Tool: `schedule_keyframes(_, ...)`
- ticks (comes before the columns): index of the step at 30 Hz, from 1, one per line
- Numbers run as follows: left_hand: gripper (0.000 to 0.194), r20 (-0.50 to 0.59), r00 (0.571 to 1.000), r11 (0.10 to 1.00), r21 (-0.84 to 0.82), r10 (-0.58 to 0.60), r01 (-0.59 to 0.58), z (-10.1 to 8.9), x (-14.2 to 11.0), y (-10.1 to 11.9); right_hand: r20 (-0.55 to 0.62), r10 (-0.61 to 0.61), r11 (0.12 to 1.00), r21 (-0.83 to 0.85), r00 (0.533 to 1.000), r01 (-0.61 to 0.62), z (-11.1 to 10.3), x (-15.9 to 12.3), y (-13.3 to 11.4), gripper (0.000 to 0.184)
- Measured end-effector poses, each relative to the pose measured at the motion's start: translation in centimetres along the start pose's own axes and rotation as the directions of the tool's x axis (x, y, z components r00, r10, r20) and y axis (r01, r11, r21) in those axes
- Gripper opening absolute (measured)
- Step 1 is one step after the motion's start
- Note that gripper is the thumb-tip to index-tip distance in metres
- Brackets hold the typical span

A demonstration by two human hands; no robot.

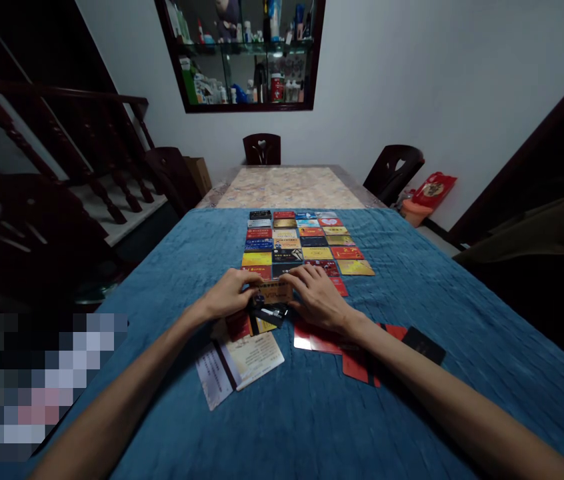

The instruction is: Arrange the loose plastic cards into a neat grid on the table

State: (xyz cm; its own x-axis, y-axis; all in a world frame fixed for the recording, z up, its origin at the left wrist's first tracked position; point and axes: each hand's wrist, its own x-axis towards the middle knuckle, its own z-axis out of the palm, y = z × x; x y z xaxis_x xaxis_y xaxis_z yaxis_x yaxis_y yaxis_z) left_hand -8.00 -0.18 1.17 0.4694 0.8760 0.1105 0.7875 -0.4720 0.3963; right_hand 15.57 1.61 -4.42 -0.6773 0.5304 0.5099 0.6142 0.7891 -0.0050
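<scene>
A gold-brown VIP card (275, 293) is tilted up between my two hands. At its left end, the closed fingers of my left hand (229, 293) grip it; those of my right hand (319, 297) hold the right end. Beyond it lie rows of cards laid edge to edge, such as a black card with a diamond shape (289, 256) and a yellow card (356, 267). Just below the held card is a black card (271, 313) on a loose pile with a cream card (257, 360). Some nearer row cards are partly hidden by my fingers.
A blue cloth (162, 427) covers the near table; a patterned tabletop (287, 187) extends behind. Red cards (355, 367) and a dark card (418, 347) lie near my right forearm. Dark wooden chairs (395, 170) stand around, with a stair railing (62, 93) at left.
</scene>
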Motion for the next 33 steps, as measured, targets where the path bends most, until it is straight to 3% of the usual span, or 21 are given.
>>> schedule_keyframes(16, 0.026, -0.069, 0.998, 0.998, -0.068, -0.01, 0.005, 0.3, 0.6, -0.1, -0.103, -0.011, 1.0, -0.023, 0.995, 0.009, -0.3, -0.1, 0.2, 0.041)
schedule_keyframes(21, 0.035, -0.148, 0.989, 0.994, -0.096, 0.027, -0.042, 0.6, 1.1, -0.2, -0.113, -0.008, 0.999, -0.037, 0.994, 0.003, -0.7, -0.1, 0.5, 0.043)
schedule_keyframes(26, 0.042, -0.209, 0.974, 0.996, 0.004, 0.091, -0.092, 0.9, 1.5, -0.2, -0.107, -0.018, 0.998, -0.059, 0.994, 0.012, -1.0, -0.1, 1.4, 0.042)
schedule_keyframes(30, 0.038, -0.171, 0.97, 0.981, 0.119, 0.171, -0.152, 0.7, 1.8, -0.1, -0.114, -0.01, 1.0, -0.03, 0.993, 0.007, -1.1, -0.1, 2.3, 0.044)
schedule_keyframes(33, 0.046, -0.147, 0.968, 0.964, 0.201, 0.203, -0.172, 0.5, 2.1, 0.1, -0.092, 0.006, 1.0, -0.009, 0.996, -0.007, -1.2, 0.1, 3.0, 0.047)
